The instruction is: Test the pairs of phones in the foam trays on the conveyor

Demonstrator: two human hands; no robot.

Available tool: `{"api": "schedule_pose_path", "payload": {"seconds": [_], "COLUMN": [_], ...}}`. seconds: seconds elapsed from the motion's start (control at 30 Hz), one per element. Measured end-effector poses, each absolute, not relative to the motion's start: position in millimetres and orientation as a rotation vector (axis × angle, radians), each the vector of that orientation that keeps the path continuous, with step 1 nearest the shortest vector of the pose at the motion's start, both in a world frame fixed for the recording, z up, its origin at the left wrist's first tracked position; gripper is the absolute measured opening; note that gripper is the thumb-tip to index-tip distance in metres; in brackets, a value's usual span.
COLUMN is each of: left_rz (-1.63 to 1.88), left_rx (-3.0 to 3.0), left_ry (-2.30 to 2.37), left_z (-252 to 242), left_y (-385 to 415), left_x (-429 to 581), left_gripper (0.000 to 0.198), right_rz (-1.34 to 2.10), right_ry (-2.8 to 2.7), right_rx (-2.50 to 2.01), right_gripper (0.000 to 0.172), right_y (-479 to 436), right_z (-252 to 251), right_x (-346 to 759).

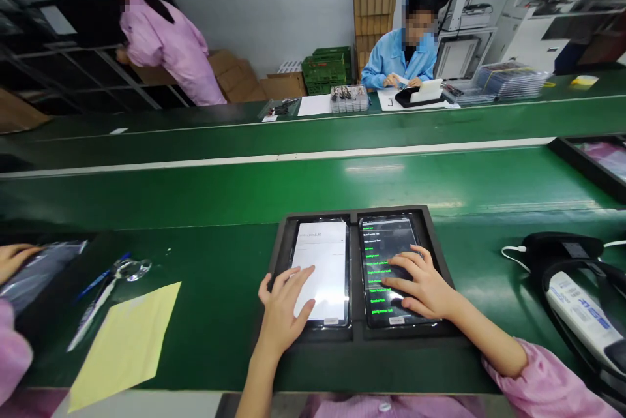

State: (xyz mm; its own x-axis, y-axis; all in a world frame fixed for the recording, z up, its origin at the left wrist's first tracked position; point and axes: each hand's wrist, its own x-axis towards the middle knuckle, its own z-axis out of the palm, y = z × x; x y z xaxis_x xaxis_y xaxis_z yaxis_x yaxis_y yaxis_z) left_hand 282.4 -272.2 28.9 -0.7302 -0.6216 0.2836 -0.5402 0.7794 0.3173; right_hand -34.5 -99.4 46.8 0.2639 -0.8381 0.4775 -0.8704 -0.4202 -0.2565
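A black two-slot tray [353, 334] lies on the green bench before me. Its left slot holds a tablet with a white screen [323, 255]. Its right slot holds a tablet with a dark screen showing green menu lines [384, 238]. My left hand [283, 310] rests on the white screen with fingers spread and flat. My right hand [418, 281] lies over the dark screen, its fingers apart and touching the menu. Neither hand holds anything.
A yellow sheet [124, 346], a pen [95, 307] and a clear round piece [132, 268] lie at left, near another person's hand [14, 258]. A barcode scanner [581, 317] and cables sit at right. Across the conveyor [293, 183] a person in blue [403, 56] works.
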Motion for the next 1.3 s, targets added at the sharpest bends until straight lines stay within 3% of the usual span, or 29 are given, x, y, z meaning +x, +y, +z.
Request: {"api": "schedule_pose_path", "payload": {"seconds": [0.2, 0.4, 0.73, 1.03, 1.3], "left_rz": [-0.120, -0.286, -0.229, -0.313, -0.209], "left_rx": [1.290, 1.014, 1.325, 1.056, 1.196], "left_ry": [-2.311, -2.584, -2.324, -2.567, -2.264], "left_z": [20, 25, 24, 32, 25], "left_y": [-272, -271, -269, -269, -272], "left_x": [278, 278, 276, 276, 285], "left_gripper": [0.054, 0.048, 0.052, 0.048, 0.046], "right_rz": [0.931, 0.889, 0.857, 0.856, 0.839], "right_ry": [-1.682, -1.672, -1.650, -1.653, -1.634], "right_rx": [2.378, 2.391, 2.409, 2.457, 2.602], "right_gripper": [0.064, 0.064, 0.064, 0.068, 0.068], "right_y": [-98, -97, -97, -97, -96], "right_z": [47, 47, 49, 47, 47], "right_x": [-39, -38, -40, -39, -32]}}
